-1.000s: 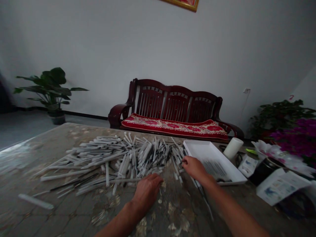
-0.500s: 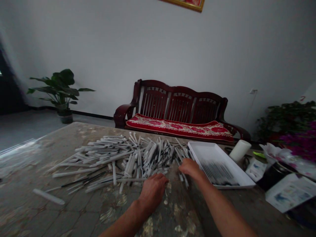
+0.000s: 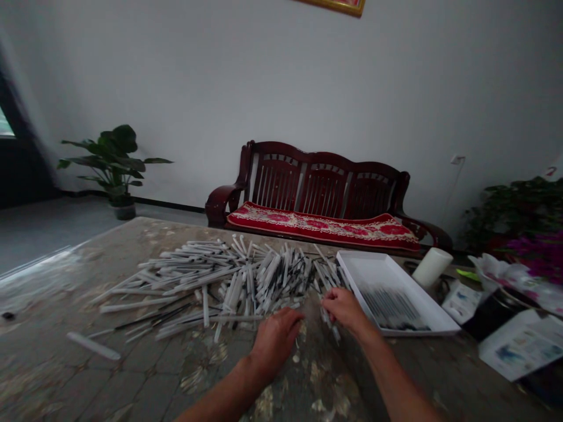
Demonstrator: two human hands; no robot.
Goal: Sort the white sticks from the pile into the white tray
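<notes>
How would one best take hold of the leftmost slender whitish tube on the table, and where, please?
Probably pinch the leftmost slender whitish tube across its middle, from above and the near side: it lies flat, its near long edge faces patterned grey tabletop, while a thin pale stick ends close beside its far edge.

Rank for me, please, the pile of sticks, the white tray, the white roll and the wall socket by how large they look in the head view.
1. Pile of sticks
2. White tray
3. White roll
4. Wall socket
</notes>
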